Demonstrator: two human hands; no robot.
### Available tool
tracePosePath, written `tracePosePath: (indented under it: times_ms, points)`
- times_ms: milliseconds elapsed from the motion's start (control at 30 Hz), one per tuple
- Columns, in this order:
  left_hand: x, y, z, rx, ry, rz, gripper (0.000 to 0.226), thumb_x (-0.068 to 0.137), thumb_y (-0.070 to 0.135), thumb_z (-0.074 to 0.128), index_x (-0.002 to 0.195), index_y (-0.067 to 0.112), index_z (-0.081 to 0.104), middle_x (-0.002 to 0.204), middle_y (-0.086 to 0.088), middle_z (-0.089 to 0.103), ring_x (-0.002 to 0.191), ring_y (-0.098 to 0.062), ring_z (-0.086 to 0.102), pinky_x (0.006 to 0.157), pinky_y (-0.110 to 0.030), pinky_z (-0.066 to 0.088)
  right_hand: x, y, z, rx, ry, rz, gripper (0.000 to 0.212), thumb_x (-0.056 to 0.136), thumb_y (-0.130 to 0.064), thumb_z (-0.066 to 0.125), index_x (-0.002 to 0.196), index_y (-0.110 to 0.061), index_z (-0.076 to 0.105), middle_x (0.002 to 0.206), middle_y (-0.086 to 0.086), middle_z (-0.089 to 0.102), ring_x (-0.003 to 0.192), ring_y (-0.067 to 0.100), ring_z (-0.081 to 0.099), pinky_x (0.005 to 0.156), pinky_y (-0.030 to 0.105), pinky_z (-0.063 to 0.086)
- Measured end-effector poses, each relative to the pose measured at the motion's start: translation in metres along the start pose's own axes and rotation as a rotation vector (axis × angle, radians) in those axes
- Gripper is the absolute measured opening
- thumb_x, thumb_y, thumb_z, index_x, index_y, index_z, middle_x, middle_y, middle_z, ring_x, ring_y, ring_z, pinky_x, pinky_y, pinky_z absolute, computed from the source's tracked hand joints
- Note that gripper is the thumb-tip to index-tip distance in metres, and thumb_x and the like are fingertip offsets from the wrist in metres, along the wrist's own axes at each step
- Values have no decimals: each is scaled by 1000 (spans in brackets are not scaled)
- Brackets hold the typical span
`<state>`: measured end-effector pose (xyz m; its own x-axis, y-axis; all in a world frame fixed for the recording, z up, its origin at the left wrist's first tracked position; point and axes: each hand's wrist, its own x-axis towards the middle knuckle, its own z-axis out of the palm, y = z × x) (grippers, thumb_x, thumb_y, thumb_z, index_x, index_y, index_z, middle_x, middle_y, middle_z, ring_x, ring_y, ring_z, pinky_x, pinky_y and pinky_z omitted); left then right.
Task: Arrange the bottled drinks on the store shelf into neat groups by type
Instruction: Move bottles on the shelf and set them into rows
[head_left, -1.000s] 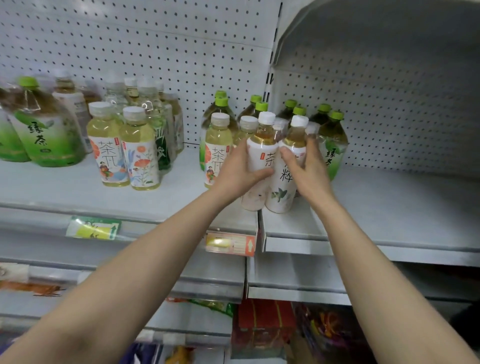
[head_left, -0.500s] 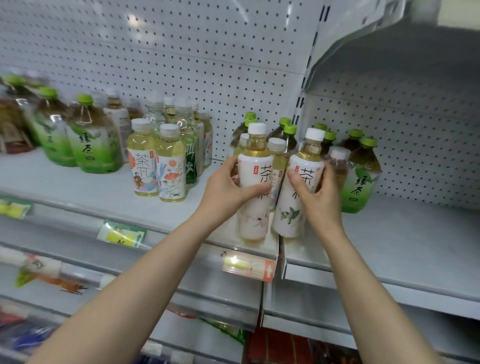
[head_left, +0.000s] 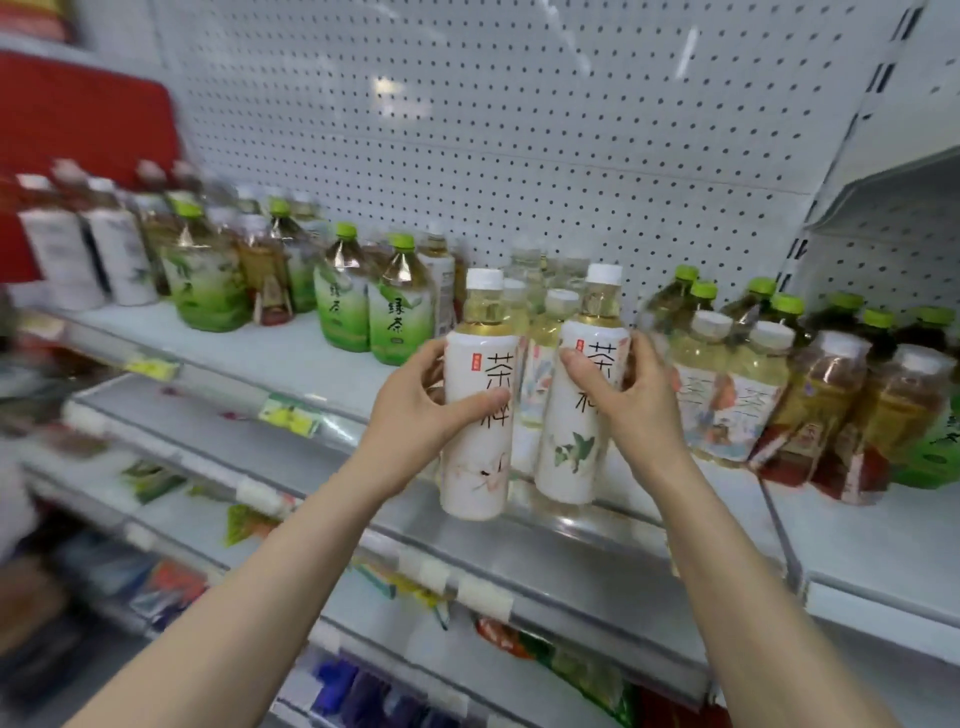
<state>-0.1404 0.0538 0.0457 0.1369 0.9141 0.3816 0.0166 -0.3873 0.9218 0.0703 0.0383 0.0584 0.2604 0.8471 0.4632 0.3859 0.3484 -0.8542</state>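
Note:
My left hand (head_left: 421, 410) grips a white-labelled tea bottle with a pink flower print (head_left: 478, 447), held upright in front of the shelf edge. My right hand (head_left: 628, 400) grips a matching white-labelled bottle with a green leaf print (head_left: 571, 457), close beside the first. Behind them on the shelf (head_left: 291, 358) stand pale yellow tea bottles with white caps (head_left: 727, 400). Green-capped green tea bottles (head_left: 400, 317) stand to the left, and more green-capped bottles (head_left: 779, 312) at the back right.
Amber tea bottles with red labels (head_left: 826, 410) stand at the right. White-labelled bottles (head_left: 88, 249) sit blurred at the far left. Price tags (head_left: 291, 413) line the shelf edge. Lower shelves hold packaged goods (head_left: 171, 587). A pegboard wall (head_left: 467, 104) backs the shelf.
Both hands have lifted their bottles off the shelf and carried them leftward, away from the green-capped group. The view has swung left, showing more bottles on the left.

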Motion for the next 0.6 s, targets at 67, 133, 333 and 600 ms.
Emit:
tracePosePath:
  times_ms: [67, 133, 333, 600]
  points:
    - [-4, -5, -44, 34, 31, -8, 57, 70, 22, 86, 121, 22, 61, 108, 8, 72, 98, -4, 67, 80, -24, 56, -2, -9, 38, 21, -7, -3, 42, 76, -51, 76, 109, -34, 56, 101, -14, 70, 91, 0, 68, 83, 37, 59]
    - [-7, -11, -87, 61, 61, -20, 61, 65, 32, 87, 119, 23, 62, 107, 8, 72, 100, -6, 67, 84, -29, 56, -5, -16, 75, 45, -17, 1, 49, 74, -53, 77, 113, -30, 58, 102, -13, 70, 93, 3, 68, 85, 40, 58]
    - [-14, -26, -195, 98, 144, -52, 64, 60, 45, 81, 118, 24, 64, 107, 6, 73, 103, -12, 67, 91, -42, 55, -12, -33, 176, 95, -91, 19, 46, 74, -53, 77, 108, -29, 57, 98, -19, 69, 89, 2, 68, 83, 40, 58]
    - [17, -46, -287, 115, 207, -73, 60, 58, 48, 80, 113, 28, 64, 104, 12, 73, 99, -6, 68, 83, -31, 56, 17, -48, 281, 118, -165, 8, 37, 75, -46, 79, 103, -37, 57, 97, -17, 70, 86, -2, 67, 72, 22, 54]
